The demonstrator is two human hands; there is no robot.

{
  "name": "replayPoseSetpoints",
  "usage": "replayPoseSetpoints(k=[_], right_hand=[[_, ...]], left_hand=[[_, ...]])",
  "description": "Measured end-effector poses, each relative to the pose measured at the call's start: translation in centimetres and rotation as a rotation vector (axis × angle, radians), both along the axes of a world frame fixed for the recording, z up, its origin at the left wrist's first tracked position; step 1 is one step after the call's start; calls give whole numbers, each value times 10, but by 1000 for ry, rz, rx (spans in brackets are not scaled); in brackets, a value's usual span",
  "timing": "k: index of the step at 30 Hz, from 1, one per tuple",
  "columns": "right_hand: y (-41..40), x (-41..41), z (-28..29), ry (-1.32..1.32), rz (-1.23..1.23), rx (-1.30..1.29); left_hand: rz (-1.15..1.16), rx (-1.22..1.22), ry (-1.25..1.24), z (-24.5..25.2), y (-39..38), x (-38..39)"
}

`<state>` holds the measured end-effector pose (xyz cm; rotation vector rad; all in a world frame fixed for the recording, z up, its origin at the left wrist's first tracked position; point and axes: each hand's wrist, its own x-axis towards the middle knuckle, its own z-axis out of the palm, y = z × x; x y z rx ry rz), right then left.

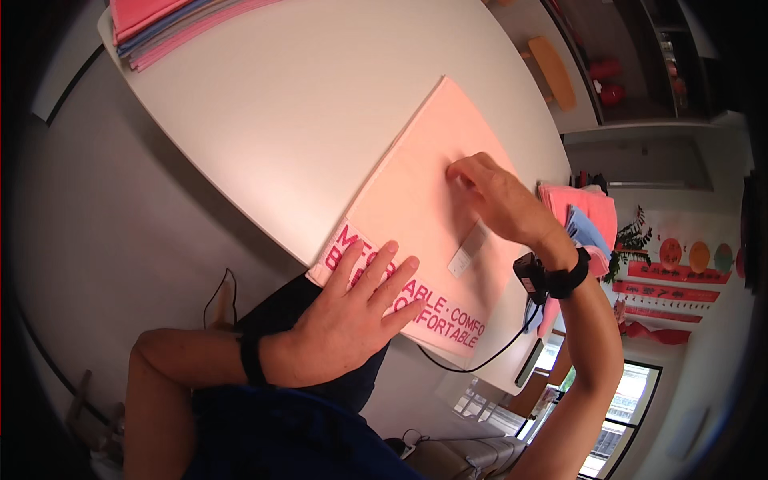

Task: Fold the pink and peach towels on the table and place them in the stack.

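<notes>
A folded pink towel (414, 180) lies flat in front of me, with a band of darker pink lettering along its near end. My left hand (351, 318) rests palm down on that lettered band, fingers spread. Above the towel's right part is my right hand (495, 195), its fingers curled and thumb close to the index finger; nothing shows between them. Just below this hand a small white tag (465, 255) lies on the towel. Both wrists wear black bands.
The towel lies on a white table (270, 120). Stacked folded towels (162, 30) stand at the far left corner, and more pink and blue towels (579, 210) are at the right. A black adapter (531, 279) with a cable is near my right wrist; a phone-like dark object (529, 363) lies at the edge.
</notes>
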<state>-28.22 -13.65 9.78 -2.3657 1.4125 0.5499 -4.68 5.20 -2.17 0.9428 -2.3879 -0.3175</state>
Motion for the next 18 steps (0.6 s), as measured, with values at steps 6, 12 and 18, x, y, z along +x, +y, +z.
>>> replayPoseSetpoints(k=[6,12,18], right_hand=[[-40,-3,-9,-278,-53,141],[-102,0,-17,-248,-79,30],[-131,2,-24,-252,-190,10]], left_hand=[[-35,58,-89,8,-2,2],[-6,25,10,5,-4,3],[-3,64,64,6,1,1]])
